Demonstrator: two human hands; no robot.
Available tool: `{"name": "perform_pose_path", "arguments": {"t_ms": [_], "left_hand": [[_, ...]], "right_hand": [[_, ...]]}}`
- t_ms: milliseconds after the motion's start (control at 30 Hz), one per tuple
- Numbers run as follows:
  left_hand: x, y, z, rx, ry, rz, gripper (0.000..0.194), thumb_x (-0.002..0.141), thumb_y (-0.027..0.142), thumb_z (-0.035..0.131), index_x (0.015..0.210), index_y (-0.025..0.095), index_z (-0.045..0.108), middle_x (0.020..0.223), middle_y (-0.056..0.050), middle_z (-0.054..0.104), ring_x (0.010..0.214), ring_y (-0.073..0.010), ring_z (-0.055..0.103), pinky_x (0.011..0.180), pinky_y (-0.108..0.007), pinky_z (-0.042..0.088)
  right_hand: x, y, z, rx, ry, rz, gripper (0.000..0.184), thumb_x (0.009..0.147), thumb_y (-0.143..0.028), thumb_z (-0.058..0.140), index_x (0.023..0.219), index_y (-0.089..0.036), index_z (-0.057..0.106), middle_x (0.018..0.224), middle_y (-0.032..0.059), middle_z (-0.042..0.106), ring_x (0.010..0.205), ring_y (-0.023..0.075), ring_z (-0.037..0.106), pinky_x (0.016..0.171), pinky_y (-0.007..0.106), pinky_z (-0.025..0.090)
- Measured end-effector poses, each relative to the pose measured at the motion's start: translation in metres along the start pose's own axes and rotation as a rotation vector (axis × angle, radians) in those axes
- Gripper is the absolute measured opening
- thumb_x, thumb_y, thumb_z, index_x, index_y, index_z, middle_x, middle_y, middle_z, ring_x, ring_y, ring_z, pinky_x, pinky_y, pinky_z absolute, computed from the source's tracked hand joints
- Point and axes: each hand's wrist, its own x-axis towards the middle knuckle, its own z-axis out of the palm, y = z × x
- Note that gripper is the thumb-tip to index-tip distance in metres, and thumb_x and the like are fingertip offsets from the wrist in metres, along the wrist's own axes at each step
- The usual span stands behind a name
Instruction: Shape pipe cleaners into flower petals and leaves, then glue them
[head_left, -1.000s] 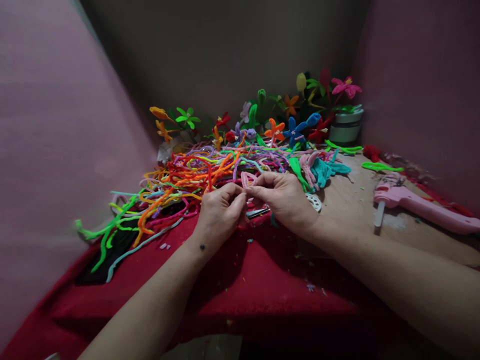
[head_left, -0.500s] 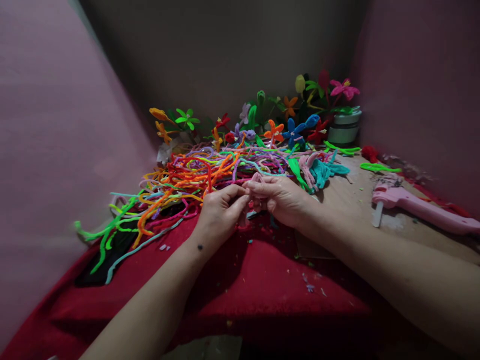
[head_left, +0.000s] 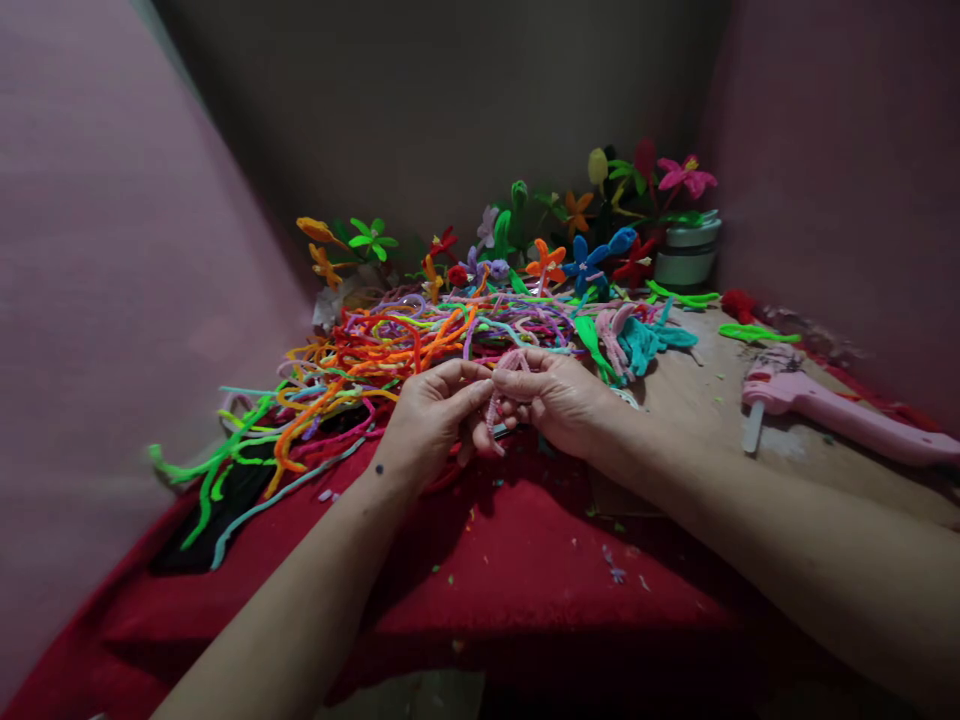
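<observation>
- In the head view, the right hand [head_left: 562, 400] pinches the pink strip [head_left: 514, 362] between its thumb and fingers.
- The left hand [head_left: 431, 410] has thumb and first finger pressed together at the same strip; if a part of it is between these tips, I cannot tell.
- The pink strip is bent, with its upper part above the right thumb and one end hanging down between the two hands, over the red cloth [head_left: 525, 570].
- Behind the hands lies a tangled pile [head_left: 390, 340] of strips in many colours, orange, red and violet among them.
- To the right of this pile, the teal strips [head_left: 649, 347] lie beside other pink ones.
- The glue gun [head_left: 832, 402], which is pink, rests on the brown board [head_left: 705, 420] at the right, well apart from the hands.
- At the back stand flowers of many colours, such as the blue flower [head_left: 585, 264], and a pale pot [head_left: 686, 255].
- On the left side, the green strips [head_left: 206, 470] lie partly over a black object [head_left: 240, 495].
</observation>
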Motion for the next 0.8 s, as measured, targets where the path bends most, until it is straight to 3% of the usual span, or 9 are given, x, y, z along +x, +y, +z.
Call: {"name": "perform_pose_path", "arguments": {"t_ms": [133, 400, 800], "left_hand": [[-0.001, 0.002, 0.000, 0.031, 0.037, -0.005, 0.017, 0.076, 0.031, 0.057, 0.082, 0.016, 0.055, 0.044, 0.003, 0.057, 0.032, -0.0088, 0.049, 0.030, -0.015, 0.034], [0.003, 0.006, -0.008, 0.003, 0.109, -0.192, 0.012, 0.068, 0.025, 0.057, 0.068, 0.016, 0.050, 0.042, 0.003, 0.056, 0.029, -0.0094, 0.046, 0.025, -0.015, 0.029], [0.006, 0.013, -0.012, 0.206, 0.219, -0.170, 0.009, 0.063, 0.019, 0.054, 0.058, 0.017, 0.046, 0.042, 0.002, 0.055, 0.027, -0.0076, 0.041, 0.026, -0.017, 0.027]], "right_hand": [[0.000, 0.000, -0.001, 0.055, -0.027, 0.064, 0.023, 0.062, -0.023, 0.071, 0.066, -0.017, 0.049, 0.052, -0.0038, 0.053, 0.048, 0.0092, 0.051, 0.049, 0.024, 0.043], [0.001, -0.001, -0.001, 0.085, -0.031, 0.095, 0.012, 0.064, -0.018, 0.066, 0.064, -0.013, 0.056, 0.056, -0.0008, 0.056, 0.050, 0.0091, 0.050, 0.051, 0.025, 0.044], [0.002, 0.002, -0.003, -0.036, -0.025, -0.056, 0.013, 0.063, -0.024, 0.069, 0.061, -0.013, 0.063, 0.059, 0.0019, 0.063, 0.049, 0.0091, 0.054, 0.052, 0.024, 0.045]]}}
